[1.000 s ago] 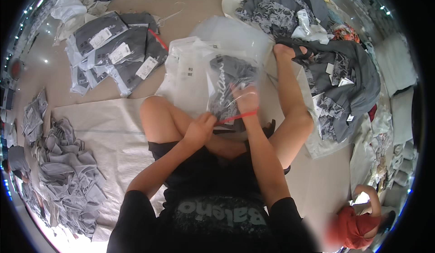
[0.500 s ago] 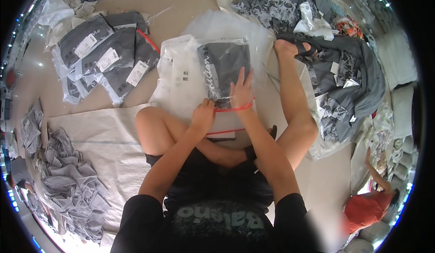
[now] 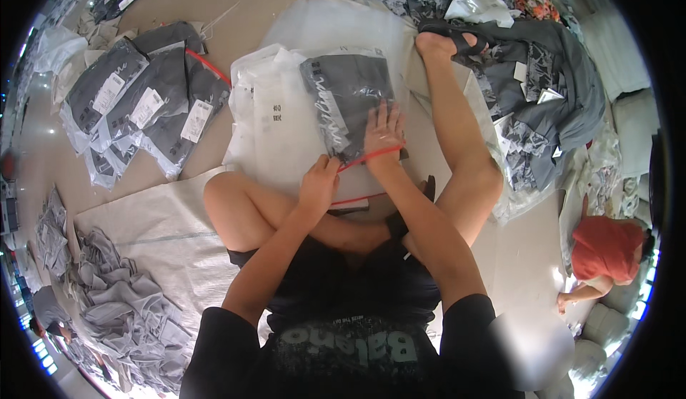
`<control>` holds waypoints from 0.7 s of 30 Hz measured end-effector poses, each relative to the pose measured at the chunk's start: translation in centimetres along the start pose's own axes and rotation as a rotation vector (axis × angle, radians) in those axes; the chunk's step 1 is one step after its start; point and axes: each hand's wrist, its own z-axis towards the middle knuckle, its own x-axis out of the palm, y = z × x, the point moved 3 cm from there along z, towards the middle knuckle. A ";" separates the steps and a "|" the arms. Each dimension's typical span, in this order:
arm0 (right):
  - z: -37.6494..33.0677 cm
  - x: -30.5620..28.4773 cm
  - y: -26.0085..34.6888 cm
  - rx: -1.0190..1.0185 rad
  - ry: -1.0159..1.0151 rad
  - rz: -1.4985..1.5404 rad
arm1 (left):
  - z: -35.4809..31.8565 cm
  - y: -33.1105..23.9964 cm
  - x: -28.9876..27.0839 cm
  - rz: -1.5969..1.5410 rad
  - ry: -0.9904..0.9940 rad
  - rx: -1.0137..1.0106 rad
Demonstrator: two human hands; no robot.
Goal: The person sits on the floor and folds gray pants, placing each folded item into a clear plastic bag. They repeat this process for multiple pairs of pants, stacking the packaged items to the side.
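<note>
A clear plastic garment bag (image 3: pixel 309 84) with a red strip along its mouth lies in front of my crossed legs, and inside it is a folded dark grey garment (image 3: pixel 361 88). My right hand (image 3: pixel 386 131) reaches in through the mouth, so the red strip crosses my wrist. Its fingers are stretched out flat on the garment, under the film. At the mouth's left side, the fingers of my left hand (image 3: pixel 319 183) are closed on the bag's edge. Under the bag lie white printed plastic bags (image 3: pixel 261 113); a second red strip (image 3: pixel 350 200) shows nearer my legs.
Filled garment bags with white tags (image 3: pixel 146 106) are heaped at the left. Loose grey cloth (image 3: pixel 121 299) lies at the lower left. A pile of dark grey patterned garments (image 3: pixel 550 113) is beside my right foot. Another person in a red top (image 3: pixel 607 249) is at the far right.
My right hand has moved slightly farther into the bag, its spread fingers now closer together. The red strip now slants across my wrist. My left hand keeps its hold; the view has shifted a little.
</note>
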 end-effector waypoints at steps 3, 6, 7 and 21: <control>-1.4 -5.9 2.6 -0.063 -0.191 0.396 | 0.0 1.0 -0.2 -0.016 -0.030 -0.008; -3.2 -5.0 4.3 -0.304 -0.094 0.487 | 0.0 1.2 -0.5 -0.007 -0.006 0.007; -3.6 -3.0 5.1 -0.406 -0.015 0.451 | -0.2 1.3 -0.4 0.019 0.022 0.002; -8.9 0.0 3.0 -0.480 -0.051 0.412 | -0.4 1.5 0.2 0.113 0.041 -0.065</control>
